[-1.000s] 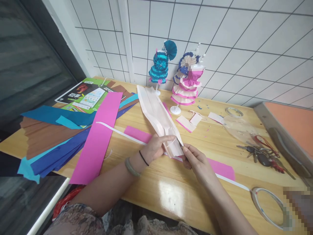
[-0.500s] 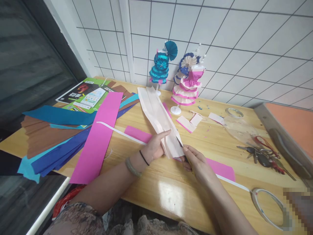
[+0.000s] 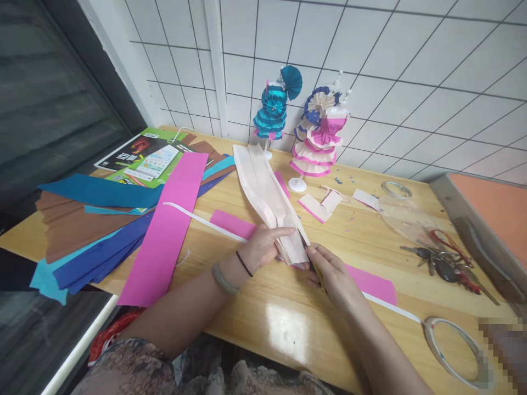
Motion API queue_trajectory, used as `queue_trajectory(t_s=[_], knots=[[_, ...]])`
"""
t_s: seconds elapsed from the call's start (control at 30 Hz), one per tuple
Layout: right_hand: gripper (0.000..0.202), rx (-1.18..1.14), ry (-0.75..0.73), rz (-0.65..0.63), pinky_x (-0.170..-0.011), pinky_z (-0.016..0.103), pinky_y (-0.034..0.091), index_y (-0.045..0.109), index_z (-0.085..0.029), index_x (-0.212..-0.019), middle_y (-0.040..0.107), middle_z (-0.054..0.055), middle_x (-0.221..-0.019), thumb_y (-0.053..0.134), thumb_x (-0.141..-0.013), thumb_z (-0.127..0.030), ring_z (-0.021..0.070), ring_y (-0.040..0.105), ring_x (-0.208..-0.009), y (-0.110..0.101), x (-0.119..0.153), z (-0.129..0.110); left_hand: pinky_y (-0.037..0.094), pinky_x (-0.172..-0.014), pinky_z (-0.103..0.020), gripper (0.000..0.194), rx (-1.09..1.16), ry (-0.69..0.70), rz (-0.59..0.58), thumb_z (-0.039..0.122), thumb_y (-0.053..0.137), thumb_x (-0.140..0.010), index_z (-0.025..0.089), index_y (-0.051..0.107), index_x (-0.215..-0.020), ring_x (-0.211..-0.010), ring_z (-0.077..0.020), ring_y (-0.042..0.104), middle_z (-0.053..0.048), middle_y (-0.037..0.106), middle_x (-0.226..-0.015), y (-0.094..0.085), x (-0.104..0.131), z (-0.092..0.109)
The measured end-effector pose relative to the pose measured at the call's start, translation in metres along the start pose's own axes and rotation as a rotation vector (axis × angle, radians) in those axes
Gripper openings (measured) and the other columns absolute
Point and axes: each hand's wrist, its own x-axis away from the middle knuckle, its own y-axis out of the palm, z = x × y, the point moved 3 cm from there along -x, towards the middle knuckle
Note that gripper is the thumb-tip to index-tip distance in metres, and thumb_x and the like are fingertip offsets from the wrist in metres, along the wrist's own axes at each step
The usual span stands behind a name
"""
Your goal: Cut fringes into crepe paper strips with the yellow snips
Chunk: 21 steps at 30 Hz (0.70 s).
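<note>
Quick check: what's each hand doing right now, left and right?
Left hand: closed on the near end of the pale folded paper strip.
Right hand: closed around scissors, blades at the strip's edge.

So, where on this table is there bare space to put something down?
Bare wood lies at the table's near edge, between the right hand and the tape ring, and between the paper dresses' offcuts and the keys. The left side is crowded with crepe sheets.

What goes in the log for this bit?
left hand: holds cream paper strip | right hand: scissors at strip | surface: wooden table
</note>
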Motion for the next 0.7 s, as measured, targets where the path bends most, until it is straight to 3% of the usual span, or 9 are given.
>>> queue_trajectory(t_s=[0.3,0.7], knots=[[0.03,0.005,-0.051,0.01,-0.045,0.024,0.029,0.046,-0.021,-0.076,0.036,-0.006,-0.051,0.048,-0.081,-0.05,0.0094,0.032,-0.043,0.002,-0.001,-0.003,0.046,-0.058,-0.027,0.031,-0.028,0.056,0.091,0.021,0.075,-0.054,0.011,0.062,-0.079,-0.064,-0.0155,0.059,-0.006,0.064,-0.074,0.005,0.002,-0.003],[0.03,0.04,-0.079,0.038,-0.044,0.024,0.027,0.047,-0.02,-0.073,0.04,-0.006,-0.047,0.045,-0.083,-0.049,0.0098,0.035,-0.042,0.0,-0.002,-0.001,0.047,-0.06,-0.031,0.036,-0.018,0.056,0.103,0.022,0.076,-0.051,0.01,0.062,-0.082,-0.061,-0.0173,0.06,-0.006,0.064,-0.072,0.011,0.008,-0.004]])
